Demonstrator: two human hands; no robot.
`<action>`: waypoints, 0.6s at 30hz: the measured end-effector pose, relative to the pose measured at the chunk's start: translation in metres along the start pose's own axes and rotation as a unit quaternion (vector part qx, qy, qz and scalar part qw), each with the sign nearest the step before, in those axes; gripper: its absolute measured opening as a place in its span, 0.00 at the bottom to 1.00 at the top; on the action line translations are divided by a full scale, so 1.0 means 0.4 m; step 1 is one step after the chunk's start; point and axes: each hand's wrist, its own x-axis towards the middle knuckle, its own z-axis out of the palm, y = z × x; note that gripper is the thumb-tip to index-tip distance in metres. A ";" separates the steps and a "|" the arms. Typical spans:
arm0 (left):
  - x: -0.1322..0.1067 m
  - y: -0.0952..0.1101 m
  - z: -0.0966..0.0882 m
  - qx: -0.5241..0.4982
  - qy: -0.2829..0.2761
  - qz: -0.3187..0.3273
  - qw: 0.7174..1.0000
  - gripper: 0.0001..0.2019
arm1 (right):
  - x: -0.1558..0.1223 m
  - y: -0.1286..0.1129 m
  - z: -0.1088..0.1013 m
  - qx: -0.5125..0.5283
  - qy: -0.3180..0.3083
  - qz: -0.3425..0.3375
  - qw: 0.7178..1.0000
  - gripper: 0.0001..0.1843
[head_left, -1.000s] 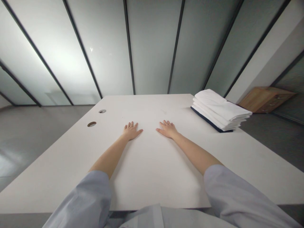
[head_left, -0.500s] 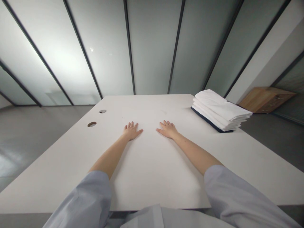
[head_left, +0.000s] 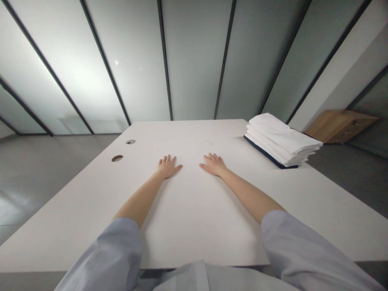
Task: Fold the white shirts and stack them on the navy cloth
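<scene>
My left hand (head_left: 167, 167) lies palm down on the white table (head_left: 194, 214), its fingers spread and nothing in it. Beside it, a short way to the right, my right hand (head_left: 214, 165) rests flat on the same surface, also with fingers apart and holding nothing. To the right of that hand, near the table's right edge, is a stack of folded white cloths (head_left: 280, 137). Under the stack a dark navy layer (head_left: 263, 152) shows along the front and left side; its kind I cannot make out.
Two round holes pierce the table's left side: an open one (head_left: 117, 158) and, behind it, one with a grey insert (head_left: 130, 142). Frosted glass panels (head_left: 197, 60) with dark frames stand beyond the far edge. A wooden cabinet (head_left: 339, 126) is on the floor at right.
</scene>
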 end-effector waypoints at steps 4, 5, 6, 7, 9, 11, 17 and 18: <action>0.001 -0.001 0.004 0.003 0.003 -0.001 1.000 0.42 | 0.000 0.001 0.000 0.001 0.001 -0.003 1.000 0.43; 0.002 -0.001 0.005 0.005 0.004 0.000 1.000 0.42 | 0.000 0.001 0.000 0.002 0.001 -0.003 1.000 0.43; 0.004 -0.002 0.006 0.007 0.005 0.000 1.000 0.42 | 0.000 0.001 0.000 0.002 0.002 -0.003 1.000 0.43; 0.005 -0.002 0.006 0.008 0.007 0.001 1.000 0.42 | -0.001 0.001 0.000 0.002 0.003 -0.003 1.000 0.43; 0.006 -0.003 0.008 0.010 0.012 0.004 1.000 0.42 | -0.003 0.000 -0.001 0.002 0.006 -0.003 1.000 0.42; 0.004 -0.002 0.007 0.013 0.022 0.009 1.000 0.41 | -0.005 -0.002 -0.003 0.003 0.008 -0.004 1.000 0.42; -0.011 0.023 -0.015 0.038 0.020 0.028 0.999 0.36 | -0.012 -0.006 -0.011 0.006 0.004 0.002 1.000 0.43; -0.012 0.031 -0.022 0.041 0.004 0.025 0.999 0.35 | -0.012 -0.007 -0.011 0.006 0.004 0.002 1.000 0.43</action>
